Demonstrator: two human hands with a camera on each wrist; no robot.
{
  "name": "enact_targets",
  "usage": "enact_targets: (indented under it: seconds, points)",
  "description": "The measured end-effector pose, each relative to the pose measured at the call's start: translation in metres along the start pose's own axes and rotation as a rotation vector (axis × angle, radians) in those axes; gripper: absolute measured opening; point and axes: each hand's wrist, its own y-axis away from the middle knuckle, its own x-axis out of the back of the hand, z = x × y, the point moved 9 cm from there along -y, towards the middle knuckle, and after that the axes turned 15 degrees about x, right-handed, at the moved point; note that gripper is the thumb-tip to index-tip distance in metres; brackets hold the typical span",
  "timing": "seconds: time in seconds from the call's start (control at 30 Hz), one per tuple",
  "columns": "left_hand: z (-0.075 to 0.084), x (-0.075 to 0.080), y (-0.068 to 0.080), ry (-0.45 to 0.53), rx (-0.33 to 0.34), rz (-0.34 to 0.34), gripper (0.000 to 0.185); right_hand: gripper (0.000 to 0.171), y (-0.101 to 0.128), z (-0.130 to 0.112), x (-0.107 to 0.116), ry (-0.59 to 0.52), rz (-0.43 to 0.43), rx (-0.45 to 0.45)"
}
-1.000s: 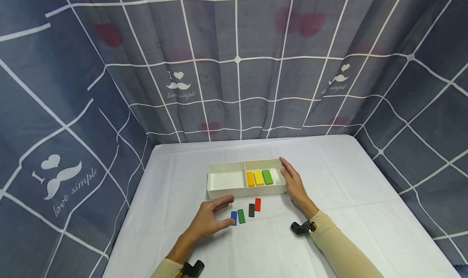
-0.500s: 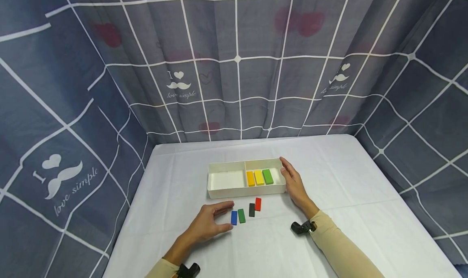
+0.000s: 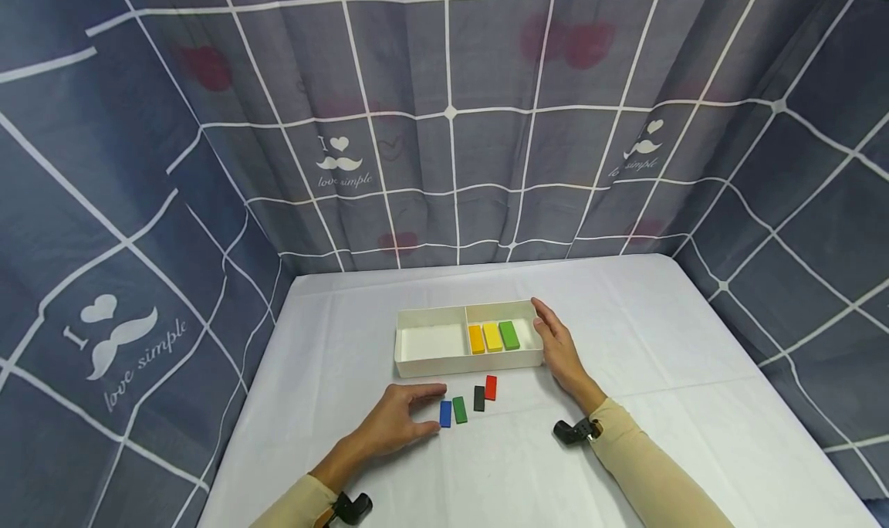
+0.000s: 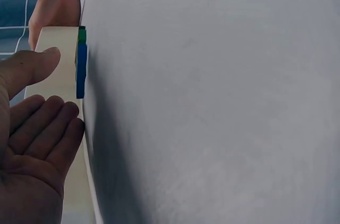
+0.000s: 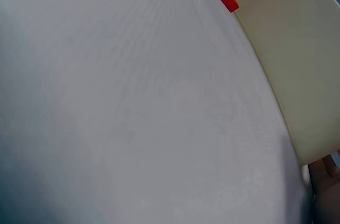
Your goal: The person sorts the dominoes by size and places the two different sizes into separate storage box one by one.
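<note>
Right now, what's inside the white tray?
In the white tray, the right compartment holds an orange block, a yellow block and a green block, lying side by side. The left compartment shows only bare floor. Nothing covers either.

Three blocks (image 3: 492,336) lie in the tray's (image 3: 430,368) right compartment (four more blocks (image 3: 467,405) just before it).

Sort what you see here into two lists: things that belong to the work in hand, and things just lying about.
In the work:
left hand, next to the blue block
green block, black block, red block
white box
right hand, against the box

Lying about:
white tablecloth
checked curtain
</note>
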Motion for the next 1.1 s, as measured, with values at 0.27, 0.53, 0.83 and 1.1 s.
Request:
enact_targets:
  seconds: [0.27, 0.53, 0.83, 1.1]
  points:
    - [0.0011, -0.0013, -0.0034, -0.022, -0.027, 0.006, 0.059, 0.052, -0.0002, -0.0009, -0.0003, -0.010, -0.005, 0.005]
    - [0.0045, -0.0019, -0.0050, -0.068, -0.052, 0.019, 0.058, 0.052, -0.0007, 0.0017, 0.0009, -0.010, -0.001, -0.002]
    - [0.0053, -0.0063, -0.0073, -0.122, -0.063, 0.017, 0.056, 0.053, -0.0015, 0.0020, 0.0019, -0.023, -0.009, 0.000]
    - [0.0064, -0.0079, -0.0079, -0.158, -0.076, 0.024, 0.056, 0.052, 0.0010, 0.0059, 0.0015, -0.035, -0.011, -0.017]
